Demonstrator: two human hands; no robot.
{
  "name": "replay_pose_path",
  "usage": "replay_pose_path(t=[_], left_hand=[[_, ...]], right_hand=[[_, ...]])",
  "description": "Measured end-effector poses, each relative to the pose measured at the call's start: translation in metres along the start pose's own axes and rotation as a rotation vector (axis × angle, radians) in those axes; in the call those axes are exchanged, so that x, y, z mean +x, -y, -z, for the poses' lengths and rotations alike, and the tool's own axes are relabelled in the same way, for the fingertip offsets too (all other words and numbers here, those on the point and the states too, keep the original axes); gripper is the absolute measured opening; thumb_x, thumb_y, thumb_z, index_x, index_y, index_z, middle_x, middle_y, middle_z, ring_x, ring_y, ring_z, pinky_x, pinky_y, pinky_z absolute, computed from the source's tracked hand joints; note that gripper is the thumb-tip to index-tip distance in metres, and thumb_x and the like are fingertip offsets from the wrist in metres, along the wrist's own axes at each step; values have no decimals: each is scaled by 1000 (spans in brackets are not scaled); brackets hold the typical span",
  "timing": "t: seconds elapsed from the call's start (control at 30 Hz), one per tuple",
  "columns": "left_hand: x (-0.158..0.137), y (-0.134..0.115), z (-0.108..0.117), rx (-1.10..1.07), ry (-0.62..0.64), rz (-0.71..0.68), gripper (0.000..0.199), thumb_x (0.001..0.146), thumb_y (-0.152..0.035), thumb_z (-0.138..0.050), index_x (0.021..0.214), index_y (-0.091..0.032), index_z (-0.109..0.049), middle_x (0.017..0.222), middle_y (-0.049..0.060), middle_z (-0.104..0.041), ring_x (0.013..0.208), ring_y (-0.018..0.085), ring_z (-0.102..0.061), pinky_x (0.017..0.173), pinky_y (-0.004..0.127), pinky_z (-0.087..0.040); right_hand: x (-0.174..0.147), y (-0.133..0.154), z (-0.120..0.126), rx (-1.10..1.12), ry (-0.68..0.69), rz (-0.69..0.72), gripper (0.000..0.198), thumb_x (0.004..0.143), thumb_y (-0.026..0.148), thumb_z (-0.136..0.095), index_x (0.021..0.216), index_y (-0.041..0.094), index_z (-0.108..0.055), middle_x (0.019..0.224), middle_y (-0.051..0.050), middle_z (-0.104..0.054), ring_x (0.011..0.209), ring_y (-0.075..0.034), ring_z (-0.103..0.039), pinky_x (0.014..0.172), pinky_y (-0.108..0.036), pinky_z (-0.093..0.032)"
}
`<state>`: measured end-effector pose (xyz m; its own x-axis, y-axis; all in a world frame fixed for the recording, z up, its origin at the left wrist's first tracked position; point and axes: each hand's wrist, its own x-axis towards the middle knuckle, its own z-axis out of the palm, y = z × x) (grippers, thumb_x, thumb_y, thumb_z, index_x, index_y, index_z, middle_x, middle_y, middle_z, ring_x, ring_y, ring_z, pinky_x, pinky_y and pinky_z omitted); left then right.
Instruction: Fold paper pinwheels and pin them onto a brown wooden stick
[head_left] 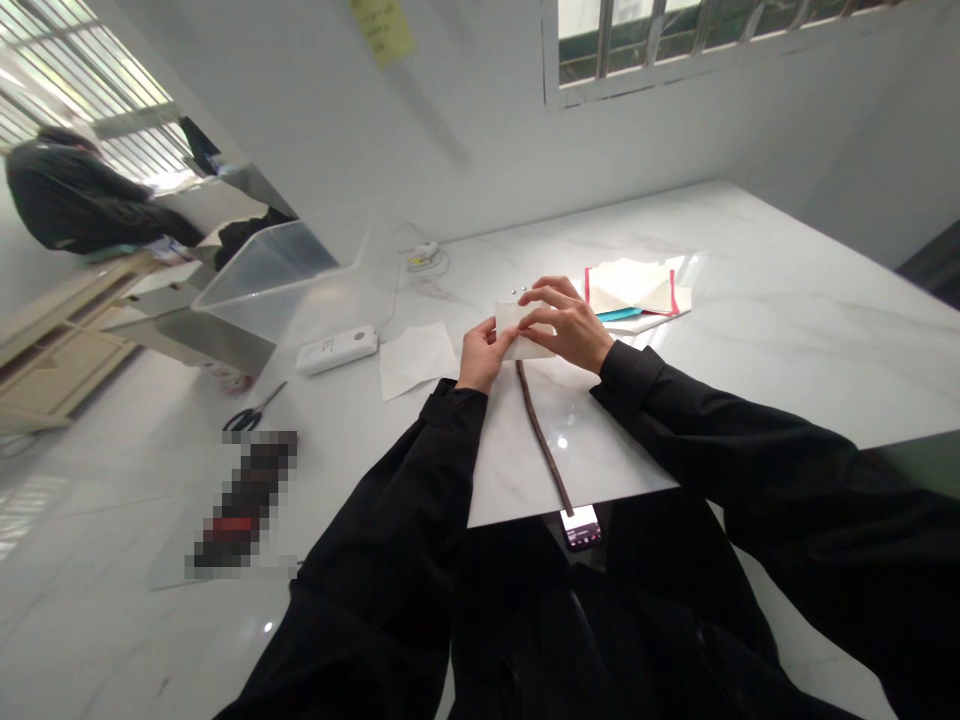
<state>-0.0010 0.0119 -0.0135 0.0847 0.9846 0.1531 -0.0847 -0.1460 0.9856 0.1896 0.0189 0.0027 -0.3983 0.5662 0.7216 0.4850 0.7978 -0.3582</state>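
Note:
A small piece of cream paper (pixel 507 316) is held up over the table between my two hands. My left hand (pixel 482 357) pinches its lower left part, with the thumb on the near face. My right hand (pixel 568 325) is bent over the right side, its fingertips closed on the paper near the left thumb. Below the paper, a thin brown stick (pixel 541 440) lies on the white table, running to the front edge. Its upper end is hidden behind the paper. A larger white sheet (pixel 416 358) lies left of my left hand.
Right of my hands lies a stack of cream and red-edged papers (pixel 630 288). To the left are a white oblong device (pixel 337 350), scissors (pixel 255 408) and a clear plastic bin (pixel 277 275). A lit phone (pixel 582 530) rests below the table edge. Another person (pixel 82 190) sits far left.

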Motion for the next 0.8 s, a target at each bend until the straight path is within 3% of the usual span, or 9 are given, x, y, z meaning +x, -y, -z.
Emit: replay_pose_path(t=[0.13, 0.2, 0.3, 0.37, 0.57, 0.8], left_hand=[[4, 6, 5, 25, -72, 0, 49, 69, -41, -85, 108, -13, -75, 89, 8, -78, 80, 23, -71, 76, 34, -56], [7, 8, 10, 34, -156, -13, 46, 69, -39, -83, 107, -14, -73, 91, 8, -77, 83, 23, -72, 77, 33, -56], [13, 9, 16, 2, -280, -9, 47, 69, -35, -81, 112, -18, -69, 93, 7, -76, 84, 21, -71, 77, 31, -56], [16, 8, 20, -61, -336, 27, 51, 70, -34, -79, 118, -21, -66, 96, 5, -75, 84, 20, -70, 76, 30, -56], [23, 6, 32, -201, -429, 182, 62, 73, -40, -80, 130, -29, -58, 99, 1, -70, 80, 17, -67, 66, 28, -54], [17, -7, 32, -298, -385, 233, 88, 72, -46, -88, 147, -30, -46, 106, 4, -71, 81, 17, -69, 70, 29, -56]], right_hand=[[0, -1, 4, 9, -74, -88, 11, 98, 30, -68, 93, 27, -78, 117, -6, -74, 122, -31, -57, 109, -54, -47], [-2, -6, 6, 16, -90, -167, 12, 97, 30, -67, 94, 24, -78, 110, -7, -75, 107, -28, -64, 99, -47, -52], [-8, -18, 5, 26, -5, -291, 12, 94, 27, -69, 92, 19, -78, 92, -7, -75, 79, -20, -67, 78, -35, -53], [-11, -25, 1, 10, 66, -325, 10, 92, 23, -70, 90, 17, -79, 85, -5, -74, 71, -17, -65, 73, -31, -51], [-16, -31, -14, -84, 235, -289, 10, 90, 20, -73, 88, 18, -83, 88, -7, -76, 76, -18, -68, 76, -30, -50], [-16, -27, -7, -101, 321, -271, 14, 91, 17, -72, 93, 20, -86, 97, -7, -81, 85, -22, -74, 84, -31, -53]])
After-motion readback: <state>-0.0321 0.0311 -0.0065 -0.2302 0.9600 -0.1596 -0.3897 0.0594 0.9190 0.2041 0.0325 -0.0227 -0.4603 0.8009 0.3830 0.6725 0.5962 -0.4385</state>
